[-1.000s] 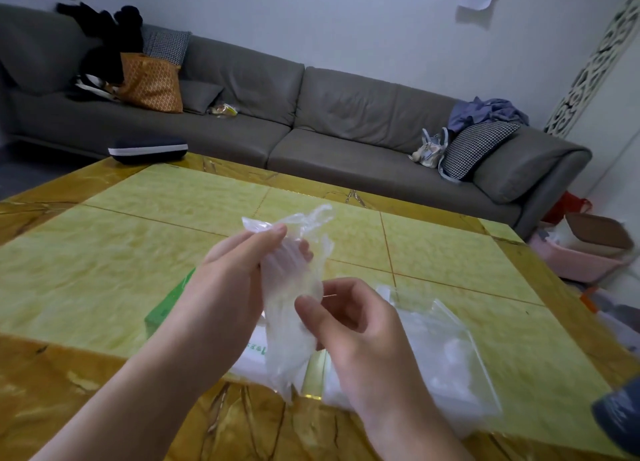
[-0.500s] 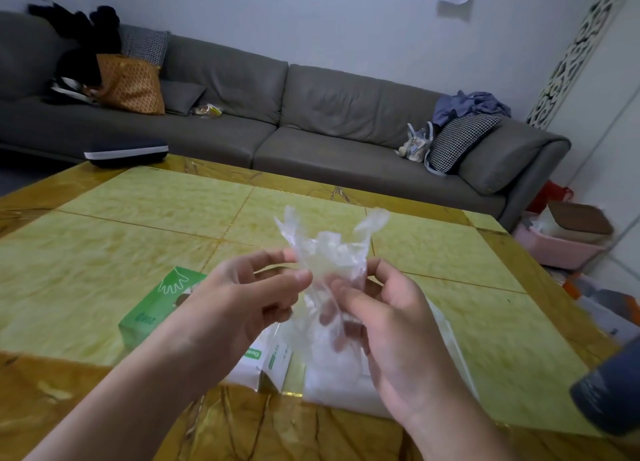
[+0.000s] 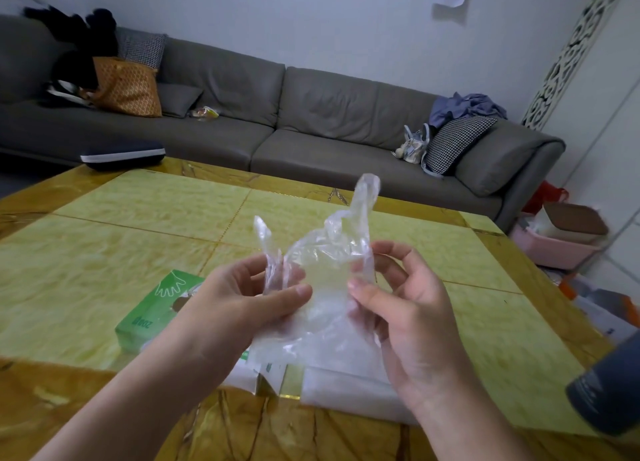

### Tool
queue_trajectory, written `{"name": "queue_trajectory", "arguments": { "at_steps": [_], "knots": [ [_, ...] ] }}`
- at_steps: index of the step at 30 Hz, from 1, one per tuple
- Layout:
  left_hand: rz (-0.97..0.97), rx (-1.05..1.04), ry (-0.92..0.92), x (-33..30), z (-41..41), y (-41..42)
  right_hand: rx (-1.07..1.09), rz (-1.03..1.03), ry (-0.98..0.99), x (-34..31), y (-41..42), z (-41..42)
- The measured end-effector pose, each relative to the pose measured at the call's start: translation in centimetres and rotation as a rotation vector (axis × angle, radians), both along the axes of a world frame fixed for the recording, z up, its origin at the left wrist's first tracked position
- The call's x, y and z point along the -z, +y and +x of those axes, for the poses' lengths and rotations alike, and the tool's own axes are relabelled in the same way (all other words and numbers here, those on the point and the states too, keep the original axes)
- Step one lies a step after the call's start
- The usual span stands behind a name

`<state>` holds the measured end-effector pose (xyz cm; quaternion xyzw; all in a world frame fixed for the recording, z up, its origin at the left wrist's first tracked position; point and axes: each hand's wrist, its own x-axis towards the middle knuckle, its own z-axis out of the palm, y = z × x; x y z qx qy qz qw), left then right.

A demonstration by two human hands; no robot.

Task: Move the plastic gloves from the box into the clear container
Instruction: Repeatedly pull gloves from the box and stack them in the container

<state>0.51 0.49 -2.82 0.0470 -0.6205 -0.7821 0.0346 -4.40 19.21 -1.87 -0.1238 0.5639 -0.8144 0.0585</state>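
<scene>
Hands pinched one plastic glove (image 3: pixel 322 270) above the green box (image 3: pixel 156 308): my left hand (image 3: pixel 242 308) and right hand (image 3: pixel 412 315) gripped its opposite edges.

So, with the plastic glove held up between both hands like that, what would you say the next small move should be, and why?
Probably lower the plastic glove towards the clear container. The left hand and right hand both pinch it, spread open in the air above the table, and the container lies just below and near the right hand, so a short drop should put it in.
</scene>
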Motion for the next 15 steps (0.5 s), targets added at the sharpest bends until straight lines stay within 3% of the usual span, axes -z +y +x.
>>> {"name": "queue_trajectory", "arguments": {
  "at_steps": [8,15],
  "knots": [
    [-0.029,0.043,0.063,-0.5,0.0,0.1,0.053,-0.007,0.005,0.6,0.8,-1.2],
    [-0.051,-0.103,0.116,-0.2,-0.1,0.0,0.082,-0.026,-0.013,0.5,1.3,-1.6]
  ]
}}
